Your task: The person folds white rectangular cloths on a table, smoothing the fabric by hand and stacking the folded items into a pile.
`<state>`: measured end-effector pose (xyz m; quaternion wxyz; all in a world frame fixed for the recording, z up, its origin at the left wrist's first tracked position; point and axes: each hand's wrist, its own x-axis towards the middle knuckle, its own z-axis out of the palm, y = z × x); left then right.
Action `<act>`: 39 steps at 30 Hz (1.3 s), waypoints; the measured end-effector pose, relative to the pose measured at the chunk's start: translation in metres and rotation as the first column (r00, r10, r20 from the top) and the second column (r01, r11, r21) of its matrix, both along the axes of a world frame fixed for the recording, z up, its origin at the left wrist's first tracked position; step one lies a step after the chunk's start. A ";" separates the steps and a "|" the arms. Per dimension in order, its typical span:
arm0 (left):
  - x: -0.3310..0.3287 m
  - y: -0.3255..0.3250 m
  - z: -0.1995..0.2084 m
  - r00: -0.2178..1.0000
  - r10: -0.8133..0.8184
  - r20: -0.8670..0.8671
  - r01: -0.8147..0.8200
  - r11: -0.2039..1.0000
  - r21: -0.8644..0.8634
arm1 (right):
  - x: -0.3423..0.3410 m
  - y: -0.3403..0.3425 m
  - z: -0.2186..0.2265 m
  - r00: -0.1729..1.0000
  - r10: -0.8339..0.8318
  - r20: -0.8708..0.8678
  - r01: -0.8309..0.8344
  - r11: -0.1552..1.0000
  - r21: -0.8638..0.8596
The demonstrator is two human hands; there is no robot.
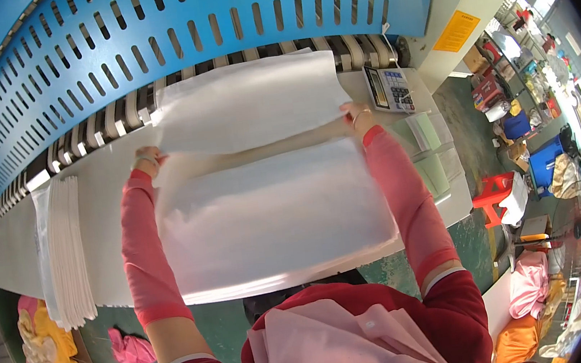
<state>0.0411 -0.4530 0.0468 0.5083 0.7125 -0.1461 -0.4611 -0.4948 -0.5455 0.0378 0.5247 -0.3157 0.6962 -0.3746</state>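
Observation:
A thin white sheet (252, 106) lies partly over the machine's row of dark and pale belts (99, 132), its far edge under the blue slotted cover. My left hand (150, 160) is closed at the sheet's near left corner, and my right hand (356, 113) pinches its near right corner. Both arms are stretched forward in pink sleeve covers. Between me and that sheet, more white sheeting (276, 216) lies flat on the table, reaching the front edge. A shadowed gap runs between the two. Whether the nearer part is one layer or a stack, I cannot tell.
The blue slotted cover (212, 17) spans the far side. A calculator (389, 89) and pale green sheets (428, 150) sit on the table's right. Folded white material (67, 252) is piled at left. A red stool (495, 196) stands on the floor at right.

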 end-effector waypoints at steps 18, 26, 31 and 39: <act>-0.036 0.332 0.137 0.831 0.064 0.553 0.075 0.972 -0.224 | -0.065 0.266 0.150 0.880 0.475 -0.002 -0.434 0.801 -0.412; -0.067 0.357 0.100 0.805 -0.061 0.590 0.160 0.980 -0.117 | -0.073 0.300 0.094 0.883 0.374 -0.284 -0.456 0.827 -0.329; -0.055 0.358 0.083 0.761 -0.121 0.637 0.175 0.984 -0.022 | -0.070 0.310 0.095 0.844 0.321 -0.429 -0.484 0.802 -0.352; -0.073 0.328 0.113 -0.011 -0.493 0.870 0.010 0.870 0.493 | -0.063 0.300 0.091 0.599 0.019 -0.801 -0.641 0.610 -0.465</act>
